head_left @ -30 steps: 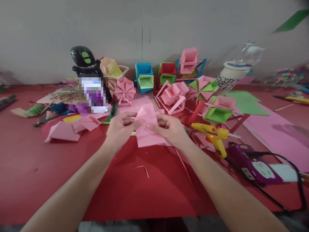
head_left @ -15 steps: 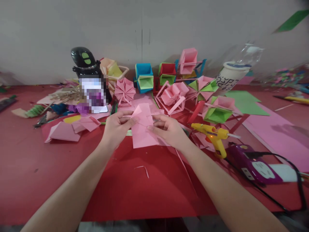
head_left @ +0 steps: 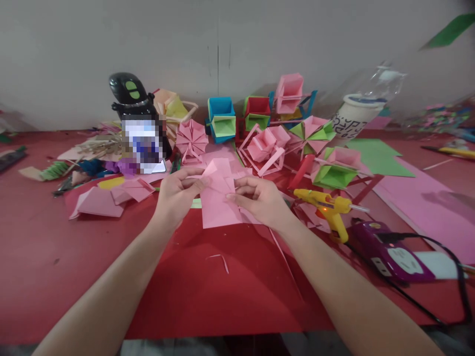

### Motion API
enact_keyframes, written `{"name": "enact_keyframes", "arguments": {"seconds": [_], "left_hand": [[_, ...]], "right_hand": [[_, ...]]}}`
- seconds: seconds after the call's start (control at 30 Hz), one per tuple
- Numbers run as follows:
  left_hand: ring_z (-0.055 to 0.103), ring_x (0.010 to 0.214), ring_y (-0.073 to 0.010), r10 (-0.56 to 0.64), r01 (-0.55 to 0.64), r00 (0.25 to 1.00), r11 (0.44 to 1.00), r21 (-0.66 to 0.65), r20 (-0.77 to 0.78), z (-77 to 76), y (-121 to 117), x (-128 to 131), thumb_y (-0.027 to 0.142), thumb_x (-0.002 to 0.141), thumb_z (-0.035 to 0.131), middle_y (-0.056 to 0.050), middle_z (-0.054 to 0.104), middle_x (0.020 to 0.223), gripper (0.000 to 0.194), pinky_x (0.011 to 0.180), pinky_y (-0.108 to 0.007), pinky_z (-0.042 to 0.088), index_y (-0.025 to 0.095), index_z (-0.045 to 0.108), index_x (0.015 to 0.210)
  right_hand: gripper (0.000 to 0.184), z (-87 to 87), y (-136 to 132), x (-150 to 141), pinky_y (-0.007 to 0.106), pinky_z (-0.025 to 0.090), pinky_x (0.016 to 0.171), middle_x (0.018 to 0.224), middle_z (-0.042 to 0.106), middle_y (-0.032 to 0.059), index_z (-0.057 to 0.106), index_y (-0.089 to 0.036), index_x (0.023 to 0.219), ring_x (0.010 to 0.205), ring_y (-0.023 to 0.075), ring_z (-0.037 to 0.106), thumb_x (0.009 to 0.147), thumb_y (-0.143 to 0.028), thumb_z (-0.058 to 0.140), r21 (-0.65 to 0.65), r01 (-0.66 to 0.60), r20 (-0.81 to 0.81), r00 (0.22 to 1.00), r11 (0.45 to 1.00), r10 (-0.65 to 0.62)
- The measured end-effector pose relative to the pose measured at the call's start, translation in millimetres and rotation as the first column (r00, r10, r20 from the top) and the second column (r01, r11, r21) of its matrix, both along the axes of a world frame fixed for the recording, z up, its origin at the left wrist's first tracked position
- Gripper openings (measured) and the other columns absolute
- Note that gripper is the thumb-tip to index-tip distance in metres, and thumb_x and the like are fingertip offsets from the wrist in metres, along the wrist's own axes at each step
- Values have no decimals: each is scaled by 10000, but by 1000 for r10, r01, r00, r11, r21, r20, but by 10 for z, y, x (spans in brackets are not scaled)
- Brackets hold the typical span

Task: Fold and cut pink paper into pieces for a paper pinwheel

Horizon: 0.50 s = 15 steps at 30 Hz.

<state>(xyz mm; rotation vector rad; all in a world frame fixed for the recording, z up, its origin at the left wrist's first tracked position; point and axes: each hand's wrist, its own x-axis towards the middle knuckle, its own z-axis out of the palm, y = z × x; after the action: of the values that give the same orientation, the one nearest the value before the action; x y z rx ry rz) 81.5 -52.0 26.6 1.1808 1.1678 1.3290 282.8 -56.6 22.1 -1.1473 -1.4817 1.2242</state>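
the phone's screen (head_left: pixel 144 143) is blurred into coarse blocks.

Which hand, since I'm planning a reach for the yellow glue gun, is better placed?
Probably right: the right hand is nearer the yellow glue gun, and the left hand is across the pink paper both hold.

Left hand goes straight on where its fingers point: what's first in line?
The pink paper that the left hand holds by its edge; past that, likely the right hand, though depth is unclear.
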Motion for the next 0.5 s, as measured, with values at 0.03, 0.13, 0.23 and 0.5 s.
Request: {"name": "enact_keyframes", "arguments": {"seconds": [0.03, 0.13, 0.23, 0.5], "left_hand": [[705, 688, -203, 0, 0, 1000, 1000, -4, 12, -2, 4, 1, 361, 687, 852, -70, 751, 761, 431, 647, -308, 572, 127, 717, 1023], [712, 711, -208, 0, 1, 999, 1000, -17, 35, 0, 5, 8, 349, 701, 841, -85, 759, 789, 430, 663, -310, 571, 112, 717, 1037], [720, 730, -220, -24, 24, 1000, 1000, -2, 9, 10, -17, 21, 361, 719, 828, -90, 764, 794, 451, 665, -313, 573, 109, 719, 1077], [745, 833, -241, -93, 100, 989, 994, 50, -114, -43, -120, 145, 406, 763, 797, -81, 791, 866, 433, 704, -310, 598, 160, 722, 1111]], "right_hand": [[405, 1, 0, 5, 286, 536, 644, 754, 741, 33, 649, -160, 941, 695, 166, 683, 653, -339, 870, -7, -5, -5, 1000, 1000, 5], [453, -7, 11, 24, 304, 543, 683, 778, 748, 45, 650, -152, 997, 723, 175, 691, 651, -345, 869, -36, -23, -8, 1000, 999, 23], [516, -23, 27, 28, 329, 548, 754, 885, 749, 69, 659, -149, 1066, 822, 195, 698, 643, -351, 873, -39, -28, 12, 1000, 999, 28], [364, -46, -12, -32, 320, 538, 713, 956, 739, 62, 719, -174, 980, 842, 203, 676, 786, -480, 753, 40, -99, -35, 994, 994, 101]]}}
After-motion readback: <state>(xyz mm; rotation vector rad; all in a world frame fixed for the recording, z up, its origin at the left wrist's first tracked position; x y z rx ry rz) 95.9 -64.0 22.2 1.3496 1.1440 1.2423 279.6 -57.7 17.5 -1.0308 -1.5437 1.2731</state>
